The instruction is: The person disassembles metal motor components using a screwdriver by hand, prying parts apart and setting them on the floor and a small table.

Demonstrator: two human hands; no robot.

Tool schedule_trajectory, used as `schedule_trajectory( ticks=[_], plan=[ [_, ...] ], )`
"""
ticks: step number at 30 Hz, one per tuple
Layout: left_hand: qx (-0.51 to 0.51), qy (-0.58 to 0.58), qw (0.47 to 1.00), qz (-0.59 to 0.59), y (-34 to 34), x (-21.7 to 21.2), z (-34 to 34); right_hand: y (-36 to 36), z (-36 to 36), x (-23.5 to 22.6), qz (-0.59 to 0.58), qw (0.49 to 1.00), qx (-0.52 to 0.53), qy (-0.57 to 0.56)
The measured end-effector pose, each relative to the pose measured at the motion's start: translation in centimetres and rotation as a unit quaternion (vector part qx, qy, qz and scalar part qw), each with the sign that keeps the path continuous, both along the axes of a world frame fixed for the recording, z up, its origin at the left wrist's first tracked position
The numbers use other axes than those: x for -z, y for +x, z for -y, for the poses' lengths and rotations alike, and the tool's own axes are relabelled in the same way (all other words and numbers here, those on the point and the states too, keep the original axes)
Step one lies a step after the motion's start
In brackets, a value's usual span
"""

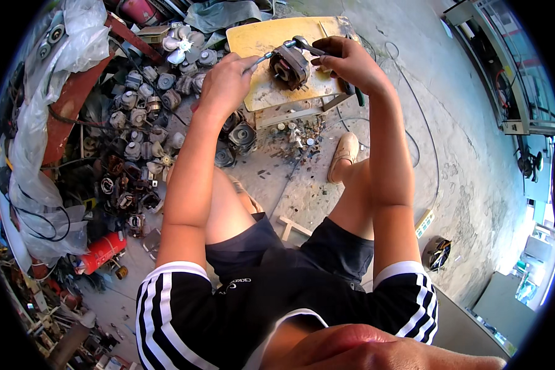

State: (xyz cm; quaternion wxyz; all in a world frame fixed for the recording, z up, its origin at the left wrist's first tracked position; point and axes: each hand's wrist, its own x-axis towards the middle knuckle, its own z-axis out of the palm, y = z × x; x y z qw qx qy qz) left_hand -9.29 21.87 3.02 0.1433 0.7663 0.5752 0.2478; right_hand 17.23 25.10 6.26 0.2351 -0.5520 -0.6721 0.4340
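A small electric motor (290,66) with a dark, worn metal body sits on a yellow board in front of me. My left hand (227,83) is closed around a screwdriver-like tool with a metal shaft (260,61); its tip meets the motor's upper left side. A bit of red shows below that hand, probably the handle. My right hand (349,61) grips a metal hand tool (305,46) with a rounded silver head, which reaches over the motor's top. Its exact kind is hard to make out. Dark green handles (359,95) show beneath my right hand.
The yellow board (243,40) rests on a low stand. Many old motors (135,117) are heaped at the left, near a white fan (180,44) and a red cylinder (102,253). Small scrap parts (302,134) lie below the board. A cable (435,154) crosses the floor at right.
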Motion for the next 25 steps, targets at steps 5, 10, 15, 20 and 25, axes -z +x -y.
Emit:
schedule_trajectory(
  ticks=[5, 10, 15, 20, 25],
  plan=[
    [0.007, 0.017, 1.0, -0.006, -0.1, -0.2, 0.3, -0.1, 0.9, -0.1, 0.008, 1.0, 0.026, 0.005],
    [0.013, 0.035, 0.999, 0.004, -0.3, 0.6, 0.3, -0.5, 1.8, -0.4, -0.028, 0.999, 0.022, 0.012],
    [0.004, 0.015, 1.0, -0.007, 0.1, 0.1, 0.2, -0.5, 2.0, -0.2, -0.037, 0.998, 0.024, 0.034],
    [0.0, 0.023, 1.0, 0.008, -0.1, 0.4, 0.3, -0.6, 2.1, 0.3, -0.05, 0.998, 0.028, 0.037],
    [-0.015, 0.001, 1.0, 0.005, 0.3, -0.3, 0.5, -0.5, 2.2, 0.4, -0.049, 0.998, 0.03, 0.039]
  ],
)
